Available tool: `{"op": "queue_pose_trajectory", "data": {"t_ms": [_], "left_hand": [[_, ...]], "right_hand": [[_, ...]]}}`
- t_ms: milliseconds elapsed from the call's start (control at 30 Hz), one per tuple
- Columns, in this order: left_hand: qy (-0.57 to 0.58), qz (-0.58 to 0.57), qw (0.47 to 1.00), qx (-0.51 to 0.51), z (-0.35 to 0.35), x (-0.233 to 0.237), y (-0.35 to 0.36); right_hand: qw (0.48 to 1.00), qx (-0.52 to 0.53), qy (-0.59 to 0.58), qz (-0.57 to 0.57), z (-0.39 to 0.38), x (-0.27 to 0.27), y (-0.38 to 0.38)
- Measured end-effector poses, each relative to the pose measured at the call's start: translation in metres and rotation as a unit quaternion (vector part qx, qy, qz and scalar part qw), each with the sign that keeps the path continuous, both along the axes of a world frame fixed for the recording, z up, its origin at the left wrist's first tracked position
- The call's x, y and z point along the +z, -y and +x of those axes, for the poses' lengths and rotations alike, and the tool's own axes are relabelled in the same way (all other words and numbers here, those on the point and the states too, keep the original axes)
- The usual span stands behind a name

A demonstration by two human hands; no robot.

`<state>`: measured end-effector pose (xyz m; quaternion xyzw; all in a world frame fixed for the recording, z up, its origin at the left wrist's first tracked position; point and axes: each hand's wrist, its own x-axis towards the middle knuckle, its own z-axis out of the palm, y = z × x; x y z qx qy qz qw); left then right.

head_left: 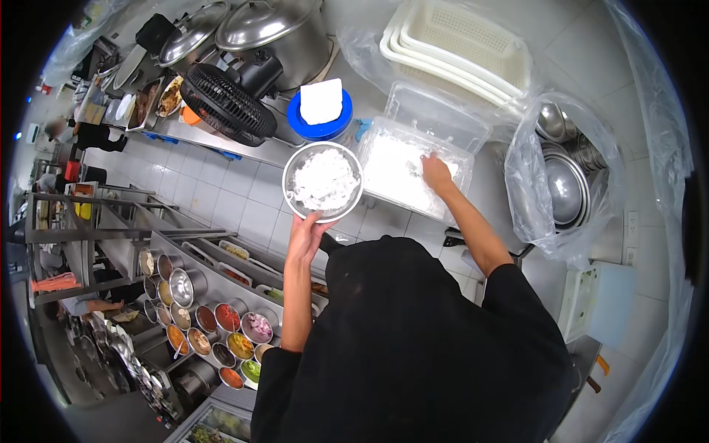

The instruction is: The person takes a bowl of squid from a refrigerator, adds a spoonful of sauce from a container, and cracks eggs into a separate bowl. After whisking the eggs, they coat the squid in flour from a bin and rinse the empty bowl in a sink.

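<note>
A round metal bowl (pixel 360 199) holds a heap of white, crumbly or powdery food (pixel 323 179). My left hand (pixel 304 235) grips its near rim from below, the thumb at the edge. To the right, a clear plastic tub (pixel 463 177) on the counter contains a layer of white powder-like material (pixel 395 159). Inside this tub is my right hand (pixel 438 174), fingers bunched and pointing down into the white layer. The fingertips are partly hidden, so I cannot make out what is between them.
Beyond the bowl are a blue-lidded tub (pixel 319 131), a black fan (pixel 227 103) and large steel pots (pixel 269 37). White baskets (pixel 465 44) sit behind the plastic tub; bagged metal bowls (pixel 567 192) stand right. Several ingredient pots (pixel 229 317) line the left. A person (pixel 100 136) stands far left.
</note>
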<state>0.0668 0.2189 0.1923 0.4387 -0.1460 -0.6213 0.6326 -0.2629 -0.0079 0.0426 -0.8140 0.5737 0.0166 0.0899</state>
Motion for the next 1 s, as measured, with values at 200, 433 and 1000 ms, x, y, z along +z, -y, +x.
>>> {"op": "queue_pose_trajectory", "data": {"t_ms": [200,433,1000], "left_hand": [[-0.013,0.009,1.000,0.019,0.010,-0.005,-0.014],[-0.021,0.021,0.999,0.014,0.012,-0.020,-0.027],[-0.028,0.038,0.999,0.025,0.006,-0.035,-0.039]], "right_hand": [[0.998,0.029,0.056,0.032,0.003,0.009,0.005],[0.999,-0.039,0.011,0.037,0.010,-0.007,-0.003],[0.964,0.181,0.139,0.133,0.110,0.025,-0.021]]}}
